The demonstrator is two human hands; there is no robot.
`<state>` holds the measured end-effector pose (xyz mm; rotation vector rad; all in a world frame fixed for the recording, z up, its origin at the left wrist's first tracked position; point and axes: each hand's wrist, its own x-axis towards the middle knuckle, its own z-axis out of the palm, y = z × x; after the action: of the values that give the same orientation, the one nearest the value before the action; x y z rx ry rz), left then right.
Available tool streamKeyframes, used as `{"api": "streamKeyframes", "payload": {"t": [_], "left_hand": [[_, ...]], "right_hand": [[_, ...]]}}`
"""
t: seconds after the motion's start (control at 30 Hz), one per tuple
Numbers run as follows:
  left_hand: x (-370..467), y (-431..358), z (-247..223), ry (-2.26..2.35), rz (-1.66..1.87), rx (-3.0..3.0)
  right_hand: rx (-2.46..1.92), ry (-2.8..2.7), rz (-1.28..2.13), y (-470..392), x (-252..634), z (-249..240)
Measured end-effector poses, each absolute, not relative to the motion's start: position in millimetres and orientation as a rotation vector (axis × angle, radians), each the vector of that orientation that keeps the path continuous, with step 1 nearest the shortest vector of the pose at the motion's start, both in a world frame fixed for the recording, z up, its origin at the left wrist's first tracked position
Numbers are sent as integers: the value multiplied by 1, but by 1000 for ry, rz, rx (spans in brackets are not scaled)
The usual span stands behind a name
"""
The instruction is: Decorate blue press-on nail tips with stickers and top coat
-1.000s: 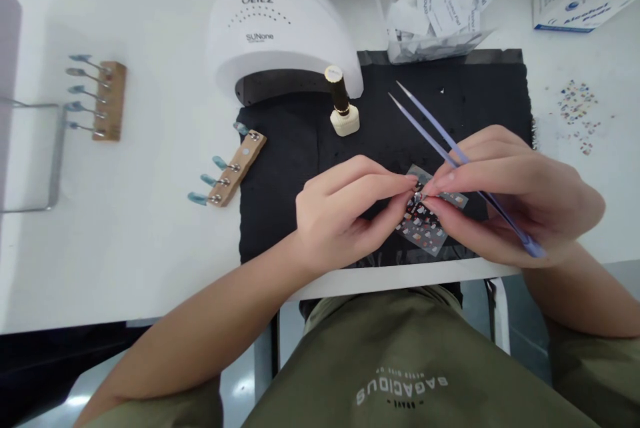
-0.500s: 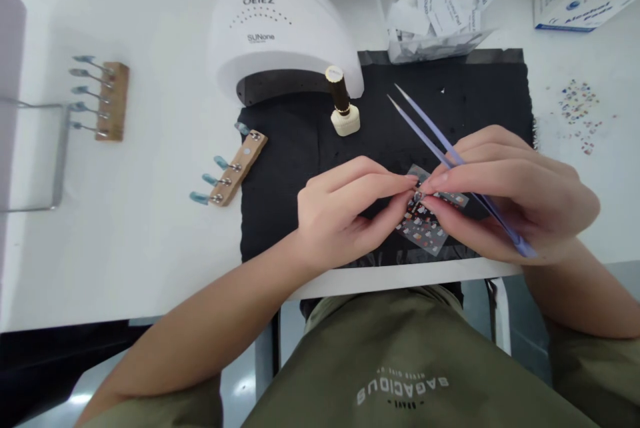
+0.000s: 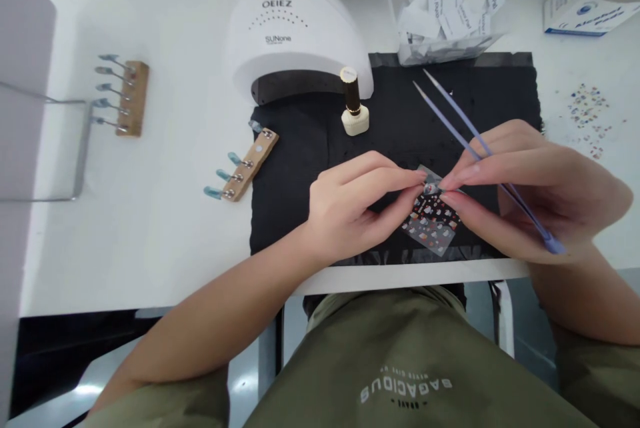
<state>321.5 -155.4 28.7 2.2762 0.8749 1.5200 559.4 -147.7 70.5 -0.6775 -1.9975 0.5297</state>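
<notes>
My left hand (image 3: 357, 205) is closed, its thumb and fingertips pinching a small pale nail tip (image 3: 431, 189) with a reddish mark on it. My right hand (image 3: 540, 181) holds lilac tweezers (image 3: 450, 112) slantwise under the fingers, their points spread and facing away from me. The right thumb and index fingertip are close together just right of the nail tip; whether they touch it is hard to tell. Beneath the fingertips, a clear sticker sheet (image 3: 431, 223) printed with small white and red figures lies on a black cloth (image 3: 305, 148).
A cream polish bottle (image 3: 355, 120) stands by the white nail lamp (image 3: 295, 41). Two wooden holders (image 3: 253, 165) with blue nail tips are on the left. A clear box (image 3: 440, 48) of alcohol pads, a carton (image 3: 580, 8) and scattered gems (image 3: 590, 111) lie behind and right.
My right fingertips have drawn slightly right, away from the left ones, so more of the nail tip shows. The tweezers moved along with the right hand. The whole view has shifted a little.
</notes>
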Motion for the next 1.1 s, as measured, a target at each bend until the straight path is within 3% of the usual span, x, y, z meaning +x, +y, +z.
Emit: {"api": "streamKeyframes", "payload": {"t": [0.37, 0.9, 1.1], "left_hand": [[322, -157, 31, 882, 1499, 2256], [322, -156, 33, 845, 1483, 2258], [323, -156, 30, 860, 1508, 2242]], "right_hand": [[-539, -2045, 396, -139, 556, 63], [-757, -1894, 590, -149, 564, 74], [-606, -1984, 445, -141, 555, 64]]}}
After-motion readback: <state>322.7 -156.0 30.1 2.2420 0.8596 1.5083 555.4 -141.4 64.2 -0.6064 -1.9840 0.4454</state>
